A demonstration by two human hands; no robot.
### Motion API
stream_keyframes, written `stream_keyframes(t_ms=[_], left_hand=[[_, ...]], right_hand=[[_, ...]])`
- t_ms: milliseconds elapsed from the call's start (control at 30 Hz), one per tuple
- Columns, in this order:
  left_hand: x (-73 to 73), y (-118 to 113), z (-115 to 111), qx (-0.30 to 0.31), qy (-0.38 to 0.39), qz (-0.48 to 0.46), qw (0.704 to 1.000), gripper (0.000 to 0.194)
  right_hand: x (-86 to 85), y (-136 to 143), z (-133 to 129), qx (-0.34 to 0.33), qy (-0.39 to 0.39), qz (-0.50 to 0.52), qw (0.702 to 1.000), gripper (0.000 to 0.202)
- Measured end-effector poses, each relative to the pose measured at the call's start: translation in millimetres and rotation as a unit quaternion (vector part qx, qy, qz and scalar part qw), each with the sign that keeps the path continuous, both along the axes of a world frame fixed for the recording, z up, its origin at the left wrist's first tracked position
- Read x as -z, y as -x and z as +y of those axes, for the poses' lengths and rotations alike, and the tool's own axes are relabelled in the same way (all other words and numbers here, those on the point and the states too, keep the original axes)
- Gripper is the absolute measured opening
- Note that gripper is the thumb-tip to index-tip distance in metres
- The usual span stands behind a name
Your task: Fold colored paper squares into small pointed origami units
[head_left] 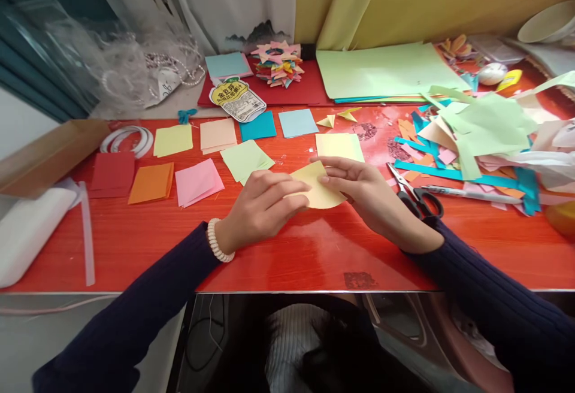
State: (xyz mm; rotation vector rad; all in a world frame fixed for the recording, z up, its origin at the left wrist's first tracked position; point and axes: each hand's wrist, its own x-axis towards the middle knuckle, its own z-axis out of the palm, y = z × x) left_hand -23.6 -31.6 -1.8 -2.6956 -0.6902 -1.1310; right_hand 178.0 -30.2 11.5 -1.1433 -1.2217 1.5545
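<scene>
A small square of yellow paper (321,192) is held between both hands above the red table, bent in a slight curve. My left hand (269,204) pinches its left edge between thumb and fingers. On the right edge, my right hand (359,186) has its thumb on the near face, with the fingers behind. Just beyond the hands lies a stack of pale yellow squares (340,146). Two small folded yellow pieces (330,121) rest behind that stack. To the left of it are light green squares (247,159) and light blue squares (297,123).
Black-handled scissors (415,192) and a pen (471,194) lie by my right wrist, near a heap of paper scraps (485,129). Pink squares (199,182), orange squares (151,183) and red squares (112,174) are at left. A folded paper ornament (278,65) stands at the back near large green sheets (386,72).
</scene>
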Motion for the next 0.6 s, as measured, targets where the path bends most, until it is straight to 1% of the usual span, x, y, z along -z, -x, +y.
stream_keyframes(t_ms=[67, 100, 167, 200, 300, 367, 500, 600], left_hand=[[-0.1, -5, -2, -0.03, 0.098, -0.042, 0.994, 0.009], [-0.2, -6, -3, -0.041, 0.149, -0.061, 0.986, 0.007], [-0.3, -9, -3, -0.049, 0.232, -0.091, 0.967, 0.005], [-0.1, -9, -2, -0.051, 0.259, -0.1, 0.959, 0.005], [0.7, -10, 0, -0.058, 0.293, -0.126, 0.946, 0.004], [1.4, -10, 1, -0.065, 0.313, -0.15, 0.935, 0.004], [3.8, -10, 1, -0.066, 0.394, -0.194, 0.896, 0.008], [5.7, -11, 1, -0.06, 0.443, -0.209, 0.87, 0.017]], right_hand=[[0.4, 1, -1, -0.026, -0.042, -0.034, 0.998, 0.021], [0.5, 2, -2, -0.037, -0.062, -0.05, 0.996, 0.019], [0.9, 3, -4, -0.06, -0.08, -0.068, 0.993, 0.02], [1.5, 4, -5, -0.071, -0.079, -0.063, 0.992, 0.022], [5.7, 7, -6, -0.093, -0.058, -0.018, 0.994, 0.034], [9.4, 9, -7, -0.101, -0.045, -0.009, 0.994, 0.041], [12.8, 10, -6, -0.106, -0.022, -0.03, 0.994, 0.029], [11.1, 9, -6, -0.085, -0.041, -0.038, 0.995, 0.026]])
